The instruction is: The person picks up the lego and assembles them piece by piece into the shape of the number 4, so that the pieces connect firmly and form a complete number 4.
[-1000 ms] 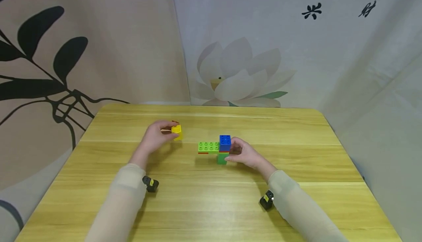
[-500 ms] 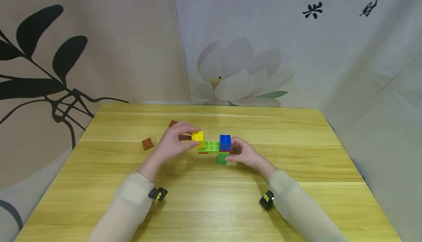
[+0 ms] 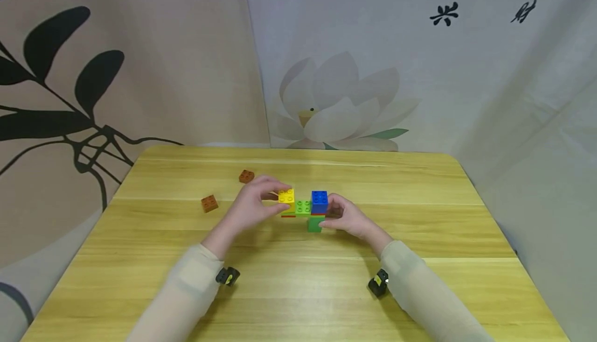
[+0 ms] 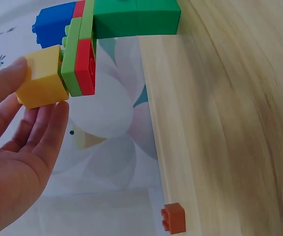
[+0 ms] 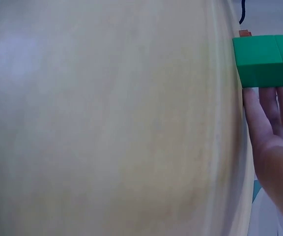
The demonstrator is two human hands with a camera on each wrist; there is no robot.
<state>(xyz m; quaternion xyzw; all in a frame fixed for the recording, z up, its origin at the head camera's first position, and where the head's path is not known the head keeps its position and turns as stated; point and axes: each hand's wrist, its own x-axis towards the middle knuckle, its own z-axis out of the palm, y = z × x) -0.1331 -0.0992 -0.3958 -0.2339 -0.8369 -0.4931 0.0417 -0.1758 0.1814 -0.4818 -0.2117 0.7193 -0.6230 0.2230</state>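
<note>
My left hand (image 3: 252,203) pinches a yellow toy brick (image 3: 286,197) between thumb and fingers. In the left wrist view the yellow brick (image 4: 44,78) sits right at the studded face of a light green plate (image 4: 71,61), at its left end. A red piece (image 4: 85,66) is fixed under that end. At the plate's other end a blue brick (image 3: 319,202) stands on top, with a thin red layer beneath it. Stacked dark green bricks (image 5: 262,56) form the column below. My right hand (image 3: 344,217) grips this column from the right, thumb in front.
Two orange-brown bricks lie on the wooden table (image 3: 289,300) to the left: one brick (image 3: 209,203) beside the left wrist, another brick (image 3: 246,176) farther back. Behind the table's far edge hangs a printed curtain (image 3: 200,62).
My left hand has carried the yellow brick rightward onto the left end of the light green plate, uncovering the orange-brown bricks. My right hand keeps its grip in place.
</note>
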